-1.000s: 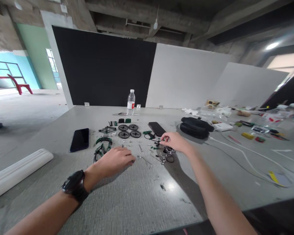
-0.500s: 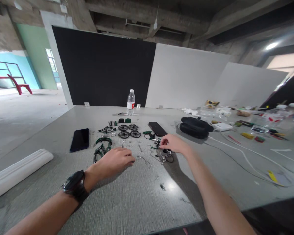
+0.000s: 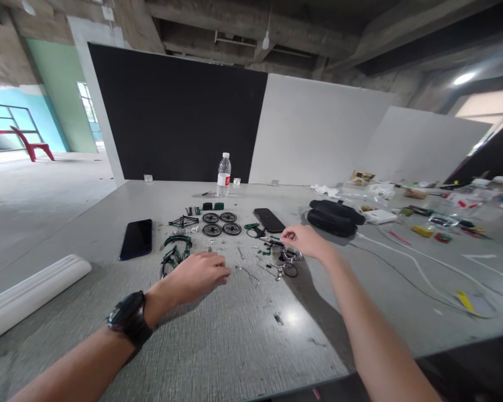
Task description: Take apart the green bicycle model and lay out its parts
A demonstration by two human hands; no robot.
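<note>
The right hand point(image 3: 304, 240) has its fingers brought narrowly together above small dark-and-green parts point(image 3: 268, 248); whether it pinches one I cannot tell. Those parts lie just left of its fingertips, too small to show clearly which way they point. The left hand point(image 3: 203, 272) is loosely curled low over the surface point(image 3: 235, 340), its grip hidden, beside a green frame piece point(image 3: 170, 259). Beyond lie four spoked wheels point(image 3: 232, 229), flat in two pairs, between two phones point(image 3: 136, 239), the right one slanting away leftward. One bottle point(image 3: 223, 178) stands upright behind.
</note>
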